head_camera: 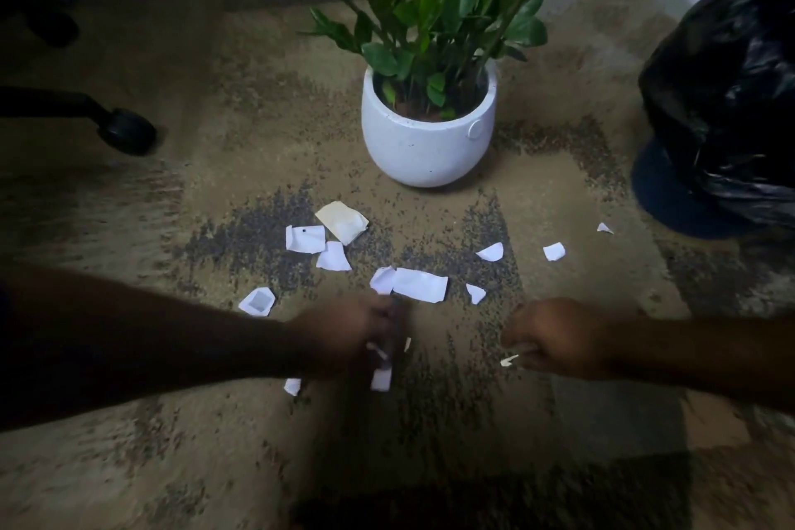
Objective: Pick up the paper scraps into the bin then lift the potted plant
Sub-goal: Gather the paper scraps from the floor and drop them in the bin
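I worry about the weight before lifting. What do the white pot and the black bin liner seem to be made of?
The round white plant pot looks like glazed ceramic, possibly painted concrete or plastic: a smooth, thick rim, faint dark specks and a soft sheen. It may be heavy. The crinkled black bin liner looks like thin plastic film: glossy highlights along many sharp creases.

Open carpet [430, 443] lies near, below both forearms, and to the far left between the chair caster [127, 136] and the white pot [426, 142]. The pot with its spreading leaves [430, 4] blocks the far middle. A black bin bag [727, 99] bulks at the right edge; a clear lane of carpet runs between it and the pot
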`<state>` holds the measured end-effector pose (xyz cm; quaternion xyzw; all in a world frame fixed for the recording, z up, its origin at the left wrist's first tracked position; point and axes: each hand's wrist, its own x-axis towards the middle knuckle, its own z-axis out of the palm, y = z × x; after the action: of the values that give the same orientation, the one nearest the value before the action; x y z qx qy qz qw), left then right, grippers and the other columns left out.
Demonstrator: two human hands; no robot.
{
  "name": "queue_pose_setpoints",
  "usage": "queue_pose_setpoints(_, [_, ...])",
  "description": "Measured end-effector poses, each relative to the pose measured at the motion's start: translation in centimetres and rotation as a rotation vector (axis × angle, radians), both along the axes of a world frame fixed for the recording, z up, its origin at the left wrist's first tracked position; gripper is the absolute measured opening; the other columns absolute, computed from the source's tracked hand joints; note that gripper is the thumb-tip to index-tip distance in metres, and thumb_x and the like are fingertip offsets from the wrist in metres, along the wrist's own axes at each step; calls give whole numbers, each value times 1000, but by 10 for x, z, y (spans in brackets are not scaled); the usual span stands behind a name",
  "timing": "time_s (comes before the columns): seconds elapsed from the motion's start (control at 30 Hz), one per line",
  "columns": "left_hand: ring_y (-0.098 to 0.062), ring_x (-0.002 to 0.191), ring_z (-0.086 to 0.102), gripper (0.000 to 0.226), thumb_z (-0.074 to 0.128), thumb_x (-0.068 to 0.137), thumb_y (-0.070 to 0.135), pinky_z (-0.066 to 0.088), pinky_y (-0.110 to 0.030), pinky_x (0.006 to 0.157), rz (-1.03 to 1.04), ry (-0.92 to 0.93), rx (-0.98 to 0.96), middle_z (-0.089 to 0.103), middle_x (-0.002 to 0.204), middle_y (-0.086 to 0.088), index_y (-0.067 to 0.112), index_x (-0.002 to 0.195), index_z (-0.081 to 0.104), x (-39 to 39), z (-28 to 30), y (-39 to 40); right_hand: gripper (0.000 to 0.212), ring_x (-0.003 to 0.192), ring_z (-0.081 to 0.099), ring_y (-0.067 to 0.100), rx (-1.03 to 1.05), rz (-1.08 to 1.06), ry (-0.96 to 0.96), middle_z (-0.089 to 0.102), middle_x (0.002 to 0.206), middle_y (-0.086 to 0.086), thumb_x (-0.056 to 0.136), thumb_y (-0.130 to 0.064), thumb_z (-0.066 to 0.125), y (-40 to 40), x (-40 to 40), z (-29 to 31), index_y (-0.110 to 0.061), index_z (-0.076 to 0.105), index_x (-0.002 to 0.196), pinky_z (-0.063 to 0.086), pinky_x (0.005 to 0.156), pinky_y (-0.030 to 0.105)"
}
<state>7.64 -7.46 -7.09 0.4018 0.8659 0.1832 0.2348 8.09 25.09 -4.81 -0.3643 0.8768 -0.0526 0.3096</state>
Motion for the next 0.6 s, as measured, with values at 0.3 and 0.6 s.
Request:
queue_pose_setpoints(0.3, [-18,127,36,8,78,72,25,42,-33,94,289,60,-130,41,147,9,24,73,70,-38,10,35,28,113,54,19,22,72,79,60,121,1,99,-28,39,-9,1,-13,-22,62,114,37,94,27])
queue_pose_setpoints(0.6, [-20,97,61,9,72,75,5,42,-23,75,239,-23,-102,64,103,-3,13,79,71,-58,4,41,16,75,48,9,-338,-231,103,52,82,-6,87,-16,57,-30,-33,-4,-13,63,72,37,69,26])
